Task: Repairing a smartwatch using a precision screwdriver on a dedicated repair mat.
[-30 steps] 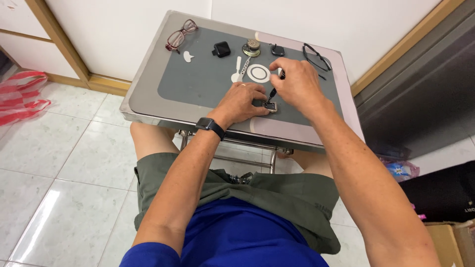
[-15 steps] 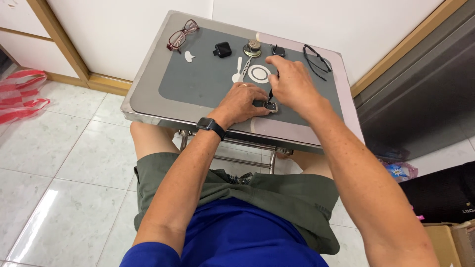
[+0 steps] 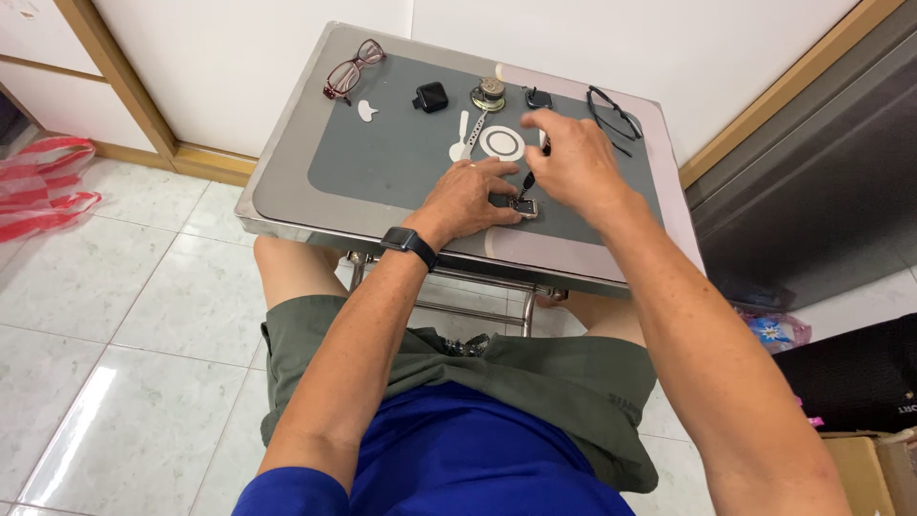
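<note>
Hands: two. The left hand (image 3: 470, 199) lay flat on the dark grey rectangular mat (image 3: 382, 162), its fingertips steadying a small square silver watch case (image 3: 525, 207). The right hand (image 3: 573, 164) had its grip pinched shut on a thin black-handled tool (image 3: 528, 181), tip down on the case.
Watch case: one, near the mat's front edge, between the two hands.
Spectacles: two pairs. Red-framed glasses (image 3: 351, 70) lay at the far left corner, black-framed glasses (image 3: 611, 112) at the far right.
Small parts: one white ring (image 3: 502, 143), two white plastic picks (image 3: 461, 139), one white tab (image 3: 368, 111), one black square module (image 3: 431, 96), one round brass-coloured part (image 3: 489, 94), one small black piece (image 3: 538, 98).
Edges: the steel-rimmed table (image 3: 287, 158) stood against the white wall (image 3: 239, 57); its front rim was above the knees.
Open room: the mat's left half lay bare.
</note>
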